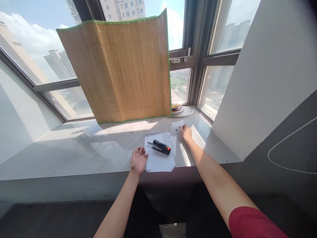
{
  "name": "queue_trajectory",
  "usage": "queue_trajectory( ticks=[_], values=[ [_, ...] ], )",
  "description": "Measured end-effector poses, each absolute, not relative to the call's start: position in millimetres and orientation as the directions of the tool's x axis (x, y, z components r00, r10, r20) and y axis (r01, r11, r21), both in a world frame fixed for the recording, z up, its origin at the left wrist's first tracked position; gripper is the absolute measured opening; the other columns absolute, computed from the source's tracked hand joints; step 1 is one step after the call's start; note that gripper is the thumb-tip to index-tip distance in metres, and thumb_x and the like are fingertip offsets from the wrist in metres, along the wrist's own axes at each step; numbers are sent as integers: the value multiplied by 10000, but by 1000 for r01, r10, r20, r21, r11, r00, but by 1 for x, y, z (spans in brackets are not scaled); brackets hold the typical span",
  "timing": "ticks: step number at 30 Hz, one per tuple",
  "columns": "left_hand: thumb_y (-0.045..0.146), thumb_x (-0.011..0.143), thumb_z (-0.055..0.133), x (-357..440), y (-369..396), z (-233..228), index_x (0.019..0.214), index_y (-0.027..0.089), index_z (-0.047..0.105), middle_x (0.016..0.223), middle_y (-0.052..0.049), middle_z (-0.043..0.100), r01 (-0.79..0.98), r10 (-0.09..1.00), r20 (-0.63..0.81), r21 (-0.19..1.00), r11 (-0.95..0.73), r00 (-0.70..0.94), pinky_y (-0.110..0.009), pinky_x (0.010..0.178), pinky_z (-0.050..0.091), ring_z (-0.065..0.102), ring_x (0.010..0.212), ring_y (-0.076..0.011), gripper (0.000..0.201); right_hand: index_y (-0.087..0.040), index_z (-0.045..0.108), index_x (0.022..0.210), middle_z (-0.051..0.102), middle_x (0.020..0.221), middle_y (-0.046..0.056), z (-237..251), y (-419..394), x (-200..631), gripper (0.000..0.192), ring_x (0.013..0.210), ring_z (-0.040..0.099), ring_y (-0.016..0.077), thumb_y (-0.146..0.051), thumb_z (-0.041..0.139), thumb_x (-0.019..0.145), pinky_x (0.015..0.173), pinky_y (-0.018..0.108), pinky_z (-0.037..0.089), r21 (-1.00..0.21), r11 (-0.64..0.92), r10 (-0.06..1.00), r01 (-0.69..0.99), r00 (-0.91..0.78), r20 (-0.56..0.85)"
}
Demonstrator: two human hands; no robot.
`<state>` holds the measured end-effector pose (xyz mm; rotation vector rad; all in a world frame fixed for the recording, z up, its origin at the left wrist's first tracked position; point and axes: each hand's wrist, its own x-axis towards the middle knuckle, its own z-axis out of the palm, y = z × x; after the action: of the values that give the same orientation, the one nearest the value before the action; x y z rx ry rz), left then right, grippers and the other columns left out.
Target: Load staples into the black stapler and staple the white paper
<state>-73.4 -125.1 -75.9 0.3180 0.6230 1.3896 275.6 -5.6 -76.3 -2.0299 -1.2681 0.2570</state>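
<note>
Red sleeve (250, 219), right hand (186, 133) outstretched, grip of fingers (181, 127) unclear; left hand (138, 161) upturned, fingers loosely apart

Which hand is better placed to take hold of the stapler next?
Probably the left hand: it looks empty and its fingers are closer to the stapler. The right hand is farther off, past the right edge of the paper.

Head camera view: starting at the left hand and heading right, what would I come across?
Left hand → black stapler → small dark strip → right hand → white beaded cord.
</note>
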Motion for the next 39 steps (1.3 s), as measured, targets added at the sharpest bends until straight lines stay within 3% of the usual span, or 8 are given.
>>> queue_trajectory(
  ticks=[8,13,16,19,23,27,34,39],
  values=[
    [321,972,577,-80,-103,-75,902,203,644,877,-49,613,-640,991,-135,760,111,11,-278,705,489,606,781,-148,153,-114,720,1031,663,1025,176,-82,-57,262,300,888,582,243,-222,441,1007,785,334,392,-220,-59,948,974,124,293],
    [362,933,576,-114,-31,-54,1019,217,677,1072,-91,648,110,983,158,983,-147,-98,-342,854,509,623,1016,-224,196,-183,689,1278,616,1362,176,-84,-61,256,390,1150,545,325,-246,403,1020,859,385,430,-110,25,923,994,19,383],
    [274,895,563,-137,14,-50,1064,189,701,1290,-153,629,655,965,251,742,-142,-75,-455,1092,447,572,1250,-304,235,-220,633,1412,472,1607,137,-85,-56,259,453,1370,442,367,-317,407,1032,970,453,437,-107,79,928,991,-34,371],
    [232,909,542,-150,44,-59,1254,144,688,1537,-203,508,884,971,237,449,-132,25,-498,1206,350,434,1463,-357,385,-221,571,1498,424,1665,108,-89,-50,261,515,1485,362,364,-367,377,1044,1094,526,389,-114,69,953,991,-32,301],
    [237,980,447,-154,56,-75,1393,131,625,1570,-197,506,951,974,218,282,-125,63,-502,1226,322,415,1490,-348,462,-206,511,1547,422,1667,111,-95,-44,263,549,1493,398,333,-382,326,1061,1165,540,341,-118,35,963,992,-2,269],
    [212,996,399,-152,44,-80,1160,189,719,1251,-158,683,937,949,289,282,-207,123,-433,1115,435,559,1282,-314,360,-193,512,1534,372,1690,133,-97,-42,265,537,1501,407,320,-399,347,1065,1186,525,327,-149,26,956,988,19,292],
    [164,927,549,-136,0,-73,852,241,637,917,-88,587,726,906,412,592,-349,100,-342,893,480,597,945,-265,139,-100,524,1482,395,1650,232,-92,-50,258,499,1422,478,357,-305,453,1033,1128,499,386,-216,19,927,976,64,369],
    [150,869,633,-112,-36,-70,859,235,638,918,-62,614,420,896,442,808,-413,30,-344,909,475,591,905,-246,85,-159,668,1220,656,1365,167,-80,-70,239,308,1207,595,284,-205,445,1012,1029,415,457,-371,161,894,914,24,447]
  ],
)
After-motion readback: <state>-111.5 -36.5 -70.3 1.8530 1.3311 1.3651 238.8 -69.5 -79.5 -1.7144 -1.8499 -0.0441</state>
